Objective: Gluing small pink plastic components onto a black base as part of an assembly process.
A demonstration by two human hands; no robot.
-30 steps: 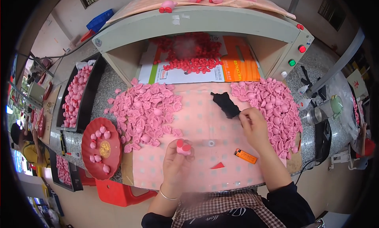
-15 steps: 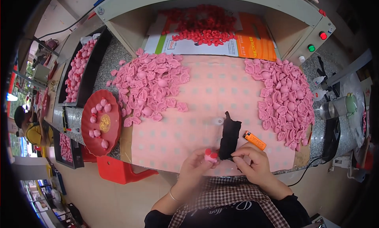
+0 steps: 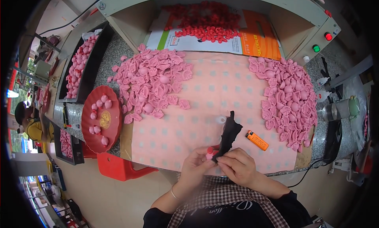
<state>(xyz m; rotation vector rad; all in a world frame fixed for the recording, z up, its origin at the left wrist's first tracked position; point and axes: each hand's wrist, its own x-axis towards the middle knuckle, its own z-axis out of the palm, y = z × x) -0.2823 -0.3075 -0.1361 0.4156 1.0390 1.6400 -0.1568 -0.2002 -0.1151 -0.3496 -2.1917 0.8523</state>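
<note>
Small pink figure and black cloth held together at front edge of bench

Nearest the wearer, a brown-and-white checked apron is worn over dark clothing; both hands are in front of it, close together, at the front edge of the bench. The left hand grasps the small pink figure between its fingers, red parts uppermost; the right hand pinches the lower end of the black cloth, which rises tilted above the fingers; that end lies at the figure, though whether it presses against it cannot be told.

Just beyond the right hand, an orange lighter lies apart from the cloth, on a pale pink covering with greyish squares; to the left, a red scalloped plate bears several pink balls, some with red parts; below it, a red plastic stool stands on the floor.

Further out, a left pile and a right pile of pink pieces flank the covering; past the plate, a black tray is filled with pink and red pieces.

At the back, an open-fronted cabinet shelters a heap of red pieces; a red button and a green button are on its right side; at far left, another person in yellow is visible.
</note>
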